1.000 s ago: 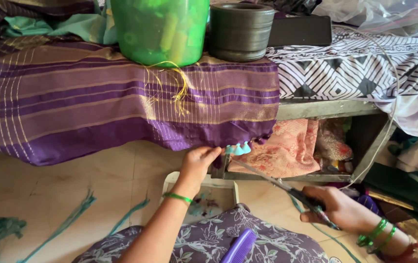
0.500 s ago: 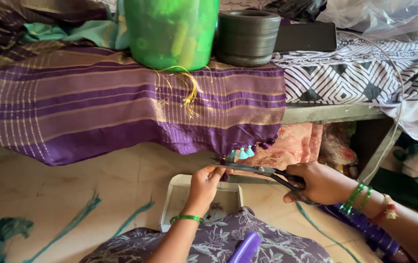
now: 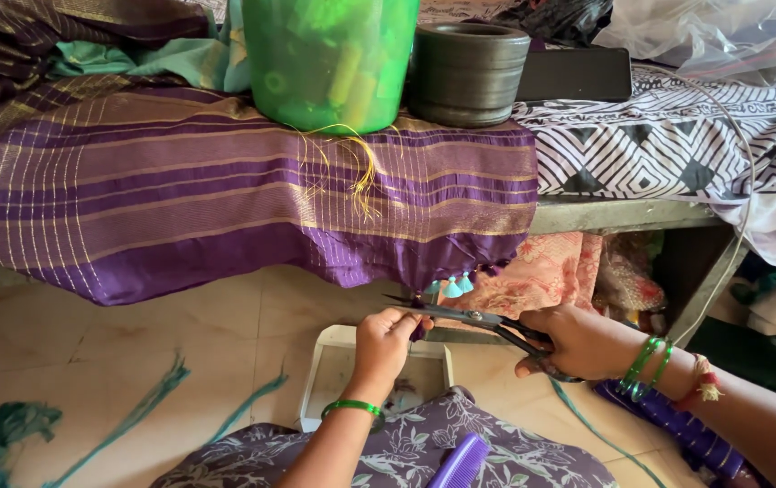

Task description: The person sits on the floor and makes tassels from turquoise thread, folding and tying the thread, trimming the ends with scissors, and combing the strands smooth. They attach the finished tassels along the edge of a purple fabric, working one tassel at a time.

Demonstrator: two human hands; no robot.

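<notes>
A purple cloth with gold stripes (image 3: 225,190) drapes over the far bench and hangs down toward the tiled floor (image 3: 135,361), taking up the left and middle of the scene. To its right, a black-and-white patterned sheet (image 3: 668,136) covers the rest of the bench top. On the purple cloth, at the far edge, stands a green translucent tub (image 3: 329,59) with loose gold threads (image 3: 356,167) trailing from under it, and just to its right a dark round metal pot (image 3: 467,72). Under the bench on the right, pink patterned fabric (image 3: 546,271) is stuffed into the open shelf. Near the viewer, a white shallow tray (image 3: 329,361) lies on the floor, and a purple comb (image 3: 460,461) rests on the floral-print lap. Small teal tassels (image 3: 451,287) hang from the lower right corner of the purple cloth. The right hand (image 3: 578,343), its fingers curled through the handles, holds dark scissors (image 3: 469,318) with the blades slightly parted, pointing left just below the tassels. The left hand (image 3: 386,342) sits just beside the blade tips, its fingers pinched on a dark purple tassel at the cloth's hem
</notes>
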